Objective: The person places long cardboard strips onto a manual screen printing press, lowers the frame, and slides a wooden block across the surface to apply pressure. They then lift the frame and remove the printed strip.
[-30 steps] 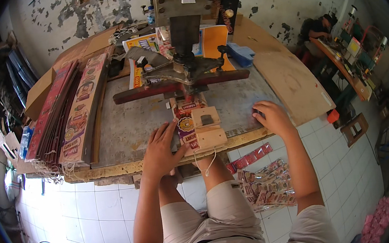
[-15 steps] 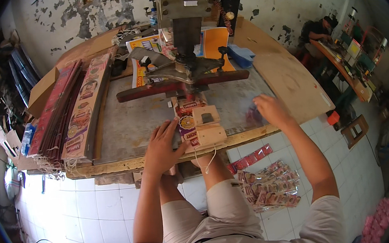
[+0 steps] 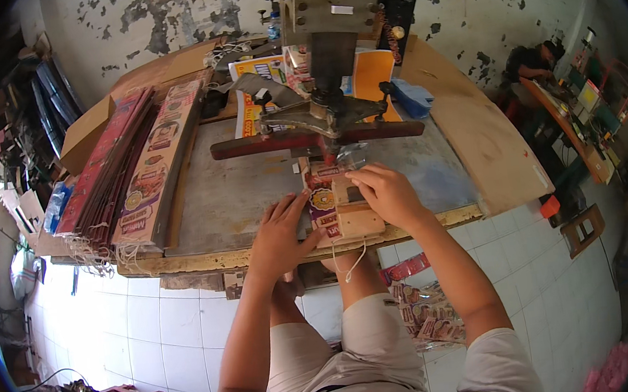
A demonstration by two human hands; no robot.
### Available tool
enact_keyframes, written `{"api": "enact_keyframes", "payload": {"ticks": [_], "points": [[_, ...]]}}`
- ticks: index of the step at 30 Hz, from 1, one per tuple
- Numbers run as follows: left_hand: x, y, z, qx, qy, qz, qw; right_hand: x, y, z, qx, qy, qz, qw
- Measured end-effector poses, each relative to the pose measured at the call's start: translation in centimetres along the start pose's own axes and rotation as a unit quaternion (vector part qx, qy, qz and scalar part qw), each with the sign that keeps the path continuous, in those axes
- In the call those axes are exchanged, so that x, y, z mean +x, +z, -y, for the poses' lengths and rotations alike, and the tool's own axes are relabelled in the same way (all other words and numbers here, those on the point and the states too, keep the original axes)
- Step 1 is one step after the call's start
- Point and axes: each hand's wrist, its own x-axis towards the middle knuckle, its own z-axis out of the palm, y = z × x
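Note:
A printed red-and-yellow cardboard strip [image 3: 322,200] lies near the table's front edge, below the press head. Beside and partly over it sits a pale wooden block [image 3: 361,222] with a dark patch and a white string hanging down. My left hand [image 3: 278,236] rests with fingers stretched, fingertips and thumb at the strip's left edge. Over the block's upper right, my right hand [image 3: 389,194] has its fingers curled together. A shiny clear piece of plastic [image 3: 355,153] shows just beyond these fingertips; whether they pinch it is unclear.
A metal press [image 3: 327,114] with a wide red crossbar stands over the table [image 3: 230,197]. Stacks of long printed cardboard strips [image 3: 165,158] lie at left. Printed packets [image 3: 425,310] lie on the floor. Another person [image 3: 533,62] sits at a bench on the far right.
My right hand has moved left from the bare tabletop to the wooden block. My left hand stays at the strip. The whole view has shifted slightly.

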Motion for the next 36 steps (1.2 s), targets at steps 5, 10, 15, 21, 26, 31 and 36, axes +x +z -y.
{"api": "enact_keyframes", "payload": {"ticks": [5,10,15,21,26,31,36], "points": [[-0.1,0.4,1.1,0.001,0.039,-0.016,0.999,0.2,-0.2,0.1,0.025,-0.022,0.002,0.999],[-0.2,0.7,1.2,0.003,0.04,-0.02,0.999,-0.2,-1.3,0.9,0.08,0.028,0.042,0.996],[-0.1,0.5,1.0,0.004,0.035,-0.02,0.999,-0.1,-1.6,0.7,0.084,0.045,0.055,0.994],[-0.1,0.4,0.8,0.005,0.033,-0.019,0.999,-0.2,-0.5,1.2,0.072,-0.006,0.048,0.996],[-0.1,0.5,1.0,0.007,0.039,-0.021,0.999,-0.2,-0.7,1.3,0.093,0.013,0.056,0.994],[-0.1,0.5,0.9,0.008,0.039,-0.021,0.999,-0.4,-0.7,1.3,0.093,0.003,0.043,0.995],[0.0,0.1,0.4,0.02,0.031,-0.008,0.999,-0.6,-0.4,1.1,0.078,0.003,0.04,0.996]]}}
